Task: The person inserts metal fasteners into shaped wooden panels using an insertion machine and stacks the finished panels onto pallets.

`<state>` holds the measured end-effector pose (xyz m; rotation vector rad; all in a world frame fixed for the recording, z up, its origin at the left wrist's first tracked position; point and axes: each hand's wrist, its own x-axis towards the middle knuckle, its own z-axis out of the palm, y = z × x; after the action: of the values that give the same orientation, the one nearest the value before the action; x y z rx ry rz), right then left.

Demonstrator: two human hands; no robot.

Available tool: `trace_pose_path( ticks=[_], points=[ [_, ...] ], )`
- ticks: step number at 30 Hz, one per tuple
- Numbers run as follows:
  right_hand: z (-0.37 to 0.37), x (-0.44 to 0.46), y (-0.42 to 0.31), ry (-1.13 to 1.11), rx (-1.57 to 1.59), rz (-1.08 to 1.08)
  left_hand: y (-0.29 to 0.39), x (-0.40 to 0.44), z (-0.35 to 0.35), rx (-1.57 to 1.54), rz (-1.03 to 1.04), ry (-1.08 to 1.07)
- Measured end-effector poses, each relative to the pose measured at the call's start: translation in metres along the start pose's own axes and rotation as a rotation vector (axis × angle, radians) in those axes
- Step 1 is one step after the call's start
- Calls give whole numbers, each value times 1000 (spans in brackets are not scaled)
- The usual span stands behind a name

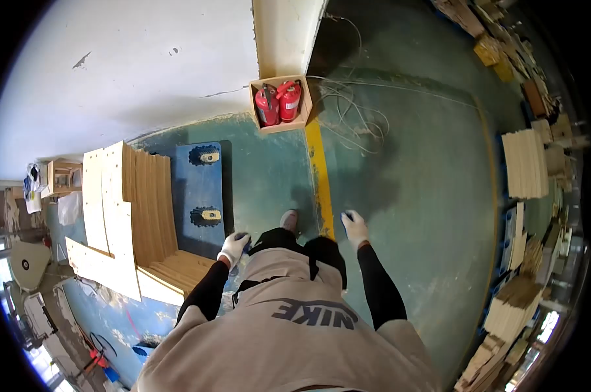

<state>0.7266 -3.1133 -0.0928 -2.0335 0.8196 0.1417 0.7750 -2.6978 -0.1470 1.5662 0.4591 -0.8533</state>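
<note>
My left hand (234, 248), in a white glove with blue on the palm side, hangs beside my left hip. Its fingers bend loosely and I see nothing in them. Close to it stands a tall stack of wooden boards (148, 196) on a blue pallet (197, 189). On the other side my right hand (354, 230), gloved the same way, is held out over the green floor (413, 242). Its fingers are slightly curled, apart from any object. Under me, one shoe (289, 220) shows near a yellow floor line (319, 176).
Two red fire extinguishers (278, 103) stand in a wooden box (281, 129) at the wall corner. A loose pale cable (354, 111) lies coiled on the floor nearby. More board stacks (524, 164) line the right side. A white wall (145, 59) rises ahead on the left.
</note>
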Motion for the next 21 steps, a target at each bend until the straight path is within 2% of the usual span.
trace_pose_path(
  ticks=[2,3,4,6,7,11,13,14,15,16,17,18,20,21],
  points=[
    [-3,66,-35,-30,8,-84,75,1,37,-301,-23,-54],
    [-6,106,-52,-62,36,-176,101,6,49,-247,59,-50],
    [-1,152,-62,-94,24,-170,118,12,59,-256,129,-36],
    [3,243,-94,-101,-221,-264,147,24,79,-366,141,74],
    [10,290,-105,-119,-233,-268,133,37,80,-340,168,140],
    [46,480,-143,-189,-340,-354,81,54,135,-563,-86,641],
    [79,589,-145,-127,-472,-520,62,55,184,-610,-278,676],
    [90,626,-132,-97,-533,-578,54,61,216,-641,-456,777],
    [97,658,-142,-165,-571,-486,70,61,243,-621,-516,679],
    [108,698,-133,-191,-620,-547,50,65,269,-496,-510,605],
    [118,722,-137,-147,-713,-579,56,75,292,-488,-550,506],
    [123,738,-137,-110,-812,-603,61,90,319,-423,-519,530],
    [138,763,-136,-158,-863,-574,136,120,342,-521,-516,471],
    [152,778,-120,-214,-701,-489,152,132,351,-478,-487,468]
  ],
)
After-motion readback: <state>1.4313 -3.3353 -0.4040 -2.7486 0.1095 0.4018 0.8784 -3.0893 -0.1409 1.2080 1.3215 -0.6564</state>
